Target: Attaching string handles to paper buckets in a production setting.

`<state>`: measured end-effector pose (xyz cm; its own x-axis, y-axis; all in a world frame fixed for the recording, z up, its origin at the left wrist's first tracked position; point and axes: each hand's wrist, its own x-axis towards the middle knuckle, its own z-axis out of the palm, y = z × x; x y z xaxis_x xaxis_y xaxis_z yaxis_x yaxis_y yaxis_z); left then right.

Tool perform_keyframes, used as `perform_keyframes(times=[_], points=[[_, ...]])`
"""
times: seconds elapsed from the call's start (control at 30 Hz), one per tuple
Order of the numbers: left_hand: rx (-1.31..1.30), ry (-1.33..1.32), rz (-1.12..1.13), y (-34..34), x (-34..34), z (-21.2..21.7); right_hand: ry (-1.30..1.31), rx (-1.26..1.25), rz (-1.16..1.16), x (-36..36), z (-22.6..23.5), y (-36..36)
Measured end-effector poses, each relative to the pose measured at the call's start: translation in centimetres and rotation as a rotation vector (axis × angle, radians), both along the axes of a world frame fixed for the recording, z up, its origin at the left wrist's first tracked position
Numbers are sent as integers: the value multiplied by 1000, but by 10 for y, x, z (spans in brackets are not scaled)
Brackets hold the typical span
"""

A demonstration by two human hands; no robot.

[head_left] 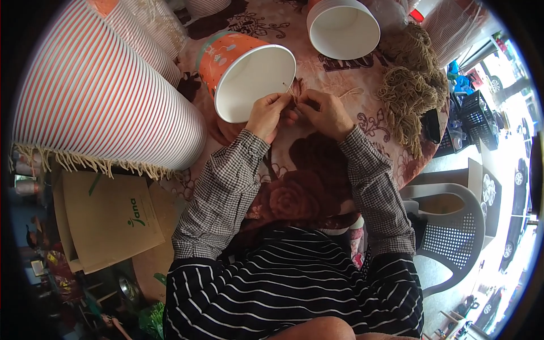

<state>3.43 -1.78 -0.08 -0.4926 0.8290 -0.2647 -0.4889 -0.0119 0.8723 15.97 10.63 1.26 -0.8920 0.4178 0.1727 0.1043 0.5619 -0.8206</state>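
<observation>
One tub (245, 85), axis slanting, mouth toward hands (267, 118) (327, 113)

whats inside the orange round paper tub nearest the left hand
Inside the orange round paper tub, only white surface shows; the left hand covers part of its lower-right rim, hiding that spot.

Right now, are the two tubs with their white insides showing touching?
Apart. The head view shows a strip of tablecloth between the nearer tub and the farther tub.
</observation>
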Motion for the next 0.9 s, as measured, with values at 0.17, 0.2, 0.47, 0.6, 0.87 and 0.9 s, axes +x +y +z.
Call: perform_keyframes(times=[0.17, 0.2, 0.47, 0.6, 0.87, 0.9], points=[[-24, 48, -20, -1, 1, 4, 30, -50, 91, 0, 2, -2], [-30, 41, -8, -1, 3, 6, 30, -48, 93, -1, 0, -1], [-10, -37, 76, -3, 2, 9, -17, -577, 9, -2, 5, -3], [-21, -6, 111, -3, 2, 10, -26, -678, 14, -5, 11, -14], [84, -10, 87, -3, -10, 0, -102, -606, 34, -4, 11, -12], [75, -3, 70, -4, -12, -1, -101, -608, 33, -4, 9, -11]])
